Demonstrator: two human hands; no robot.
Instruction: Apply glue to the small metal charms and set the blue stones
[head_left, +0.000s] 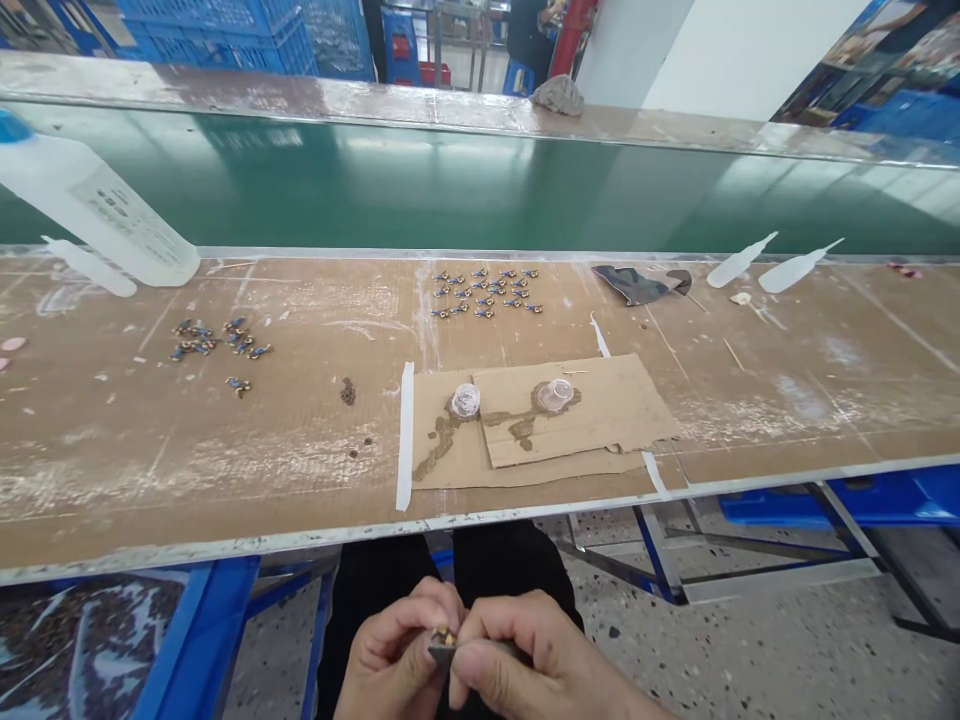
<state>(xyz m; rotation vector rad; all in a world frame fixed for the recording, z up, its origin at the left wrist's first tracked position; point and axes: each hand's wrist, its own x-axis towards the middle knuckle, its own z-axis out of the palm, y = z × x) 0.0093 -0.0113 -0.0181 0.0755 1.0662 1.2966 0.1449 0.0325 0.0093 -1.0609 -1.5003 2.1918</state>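
Note:
Above my lap, my left hand is closed in a pinch around a small gold-and-dark figurine, mostly hidden by the fingers. Against it, my right hand grips a dark grey flat strip, whose edge shows between the fingertips; I cannot tell its material. The two hands touch at the figurine. Beyond them on the bench lie small blue-and-gold figurines, set out in rows. A looser cluster of similar figurines sits at the left, with a single one nearer me.
Two small clear cups stand on wet-stained cardboard. A large bottle leans at left beside a squeeze bottle. Two more squeeze bottles and a dark crumpled piece lie right. A blue bin stands below left.

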